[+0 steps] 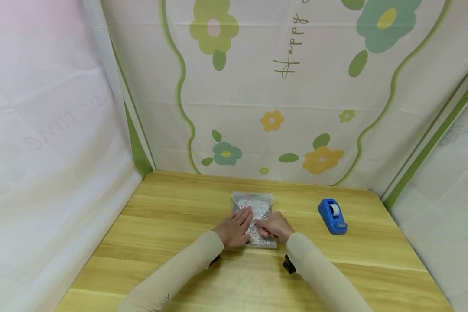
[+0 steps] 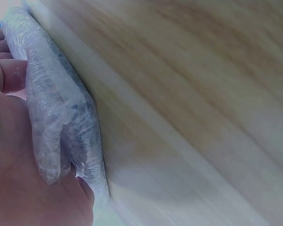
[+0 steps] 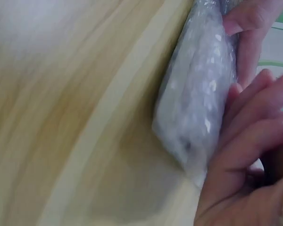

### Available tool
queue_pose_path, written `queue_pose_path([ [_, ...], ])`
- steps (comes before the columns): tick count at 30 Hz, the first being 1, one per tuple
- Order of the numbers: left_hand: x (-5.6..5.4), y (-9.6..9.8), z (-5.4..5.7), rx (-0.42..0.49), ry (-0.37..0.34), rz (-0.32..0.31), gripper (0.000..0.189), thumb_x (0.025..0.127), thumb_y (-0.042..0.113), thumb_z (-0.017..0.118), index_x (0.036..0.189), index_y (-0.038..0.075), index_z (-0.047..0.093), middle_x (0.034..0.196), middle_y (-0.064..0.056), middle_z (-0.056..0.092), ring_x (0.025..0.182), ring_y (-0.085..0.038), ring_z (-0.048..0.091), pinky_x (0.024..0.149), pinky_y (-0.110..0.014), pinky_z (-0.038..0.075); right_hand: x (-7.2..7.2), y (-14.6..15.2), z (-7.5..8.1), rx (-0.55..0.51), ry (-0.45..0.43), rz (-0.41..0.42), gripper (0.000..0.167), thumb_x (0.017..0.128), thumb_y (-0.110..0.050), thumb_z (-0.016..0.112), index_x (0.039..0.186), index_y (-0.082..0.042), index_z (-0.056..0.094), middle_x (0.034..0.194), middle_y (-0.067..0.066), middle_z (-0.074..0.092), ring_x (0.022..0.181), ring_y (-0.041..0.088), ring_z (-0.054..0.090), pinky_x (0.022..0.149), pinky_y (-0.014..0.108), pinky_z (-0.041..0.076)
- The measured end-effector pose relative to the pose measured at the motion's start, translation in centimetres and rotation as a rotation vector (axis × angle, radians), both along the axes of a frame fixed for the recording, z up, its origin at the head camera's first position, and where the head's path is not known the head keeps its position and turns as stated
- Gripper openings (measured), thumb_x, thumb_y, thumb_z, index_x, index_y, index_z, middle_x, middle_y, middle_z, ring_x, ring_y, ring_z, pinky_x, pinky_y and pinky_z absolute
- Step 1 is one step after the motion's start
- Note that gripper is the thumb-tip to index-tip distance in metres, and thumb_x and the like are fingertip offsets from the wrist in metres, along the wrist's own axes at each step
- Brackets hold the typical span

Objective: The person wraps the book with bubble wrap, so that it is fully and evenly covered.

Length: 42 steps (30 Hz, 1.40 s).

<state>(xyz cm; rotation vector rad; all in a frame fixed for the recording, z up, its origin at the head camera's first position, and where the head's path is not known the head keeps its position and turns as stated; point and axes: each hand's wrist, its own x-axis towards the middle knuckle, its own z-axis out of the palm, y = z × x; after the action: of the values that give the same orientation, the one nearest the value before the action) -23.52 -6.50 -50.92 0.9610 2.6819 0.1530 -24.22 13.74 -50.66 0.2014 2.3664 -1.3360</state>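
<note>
A flat packet in clear bubble wrap [image 1: 258, 207] lies on the wooden table in front of me, a dark surface showing faintly through the plastic. My left hand [image 1: 234, 228] rests on its left part, fingers straight and side by side; in the left wrist view the palm [image 2: 33, 188] lies against the crinkled wrap edge [image 2: 52, 122]. From the right, my right hand [image 1: 274, 226] touches the top of the wrap with its fingers curled. In the right wrist view those curled fingers [image 3: 245, 141] lie beside the bubble wrap [image 3: 198, 99], with nothing seen inside them.
A blue tape dispenser [image 1: 333, 217] with a roll of tape stands to the right of the packet. Flower-printed cloth [image 1: 253, 95] hangs behind the table [image 1: 171, 203], and pale cloth walls [image 1: 54, 130] close both sides.
</note>
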Motion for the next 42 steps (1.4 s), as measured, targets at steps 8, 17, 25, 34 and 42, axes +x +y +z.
queue_pose_path([
  [8,-0.1,0.0,0.1,0.001,0.011,0.004,0.076,0.107,0.039,0.033,0.171,0.005,0.009,0.181,-0.009,0.003,0.168,-0.024,0.005,0.136,-0.045,0.016,-0.3,1.1,-0.1,0.249,0.106,0.149,0.054,0.092,-0.041,0.083,0.05,-0.018,0.059,0.043,-0.005,0.052,0.04,0.007,0.043,0.043,0.021,0.032],
  [17,-0.2,-0.1,-0.6,-0.011,0.004,0.021,0.076,0.108,0.043,0.033,0.171,0.009,0.007,0.181,-0.005,0.0,0.168,-0.021,0.003,0.136,-0.043,0.014,1.4,2.1,-0.1,0.37,0.503,0.253,0.024,0.091,-0.034,0.085,0.084,-0.013,0.075,0.078,0.0,0.069,0.067,0.013,0.062,0.059,0.031,0.052],
  [25,0.0,0.0,-0.2,-0.025,0.014,0.008,0.074,0.11,0.045,0.03,0.171,0.01,0.007,0.181,-0.005,0.001,0.168,-0.02,0.003,0.136,-0.043,0.015,2.8,2.5,-0.6,0.733,0.791,0.682,0.07,0.11,-0.052,0.048,0.159,-0.002,0.046,0.167,0.015,0.045,0.156,0.035,0.041,0.124,0.056,0.038],
  [34,0.1,0.1,-0.1,-0.01,0.029,-0.003,0.073,0.111,0.041,0.031,0.171,0.007,0.008,0.18,-0.008,0.002,0.168,-0.022,0.005,0.136,-0.044,0.017,3.2,2.8,-2.3,0.735,0.708,0.774,0.08,0.111,-0.061,0.034,0.169,-0.007,0.021,0.177,0.011,0.021,0.165,0.032,0.02,0.13,0.063,0.023],
  [42,0.0,0.1,-0.5,0.013,0.009,0.006,0.074,0.11,0.041,0.03,0.171,0.007,0.006,0.181,-0.008,0.0,0.168,-0.022,0.002,0.136,-0.044,0.015,2.6,2.8,-2.0,0.677,0.643,0.768,0.08,0.11,-0.062,0.034,0.17,-0.01,0.021,0.177,0.008,0.021,0.166,0.029,0.02,0.132,0.061,0.02],
])
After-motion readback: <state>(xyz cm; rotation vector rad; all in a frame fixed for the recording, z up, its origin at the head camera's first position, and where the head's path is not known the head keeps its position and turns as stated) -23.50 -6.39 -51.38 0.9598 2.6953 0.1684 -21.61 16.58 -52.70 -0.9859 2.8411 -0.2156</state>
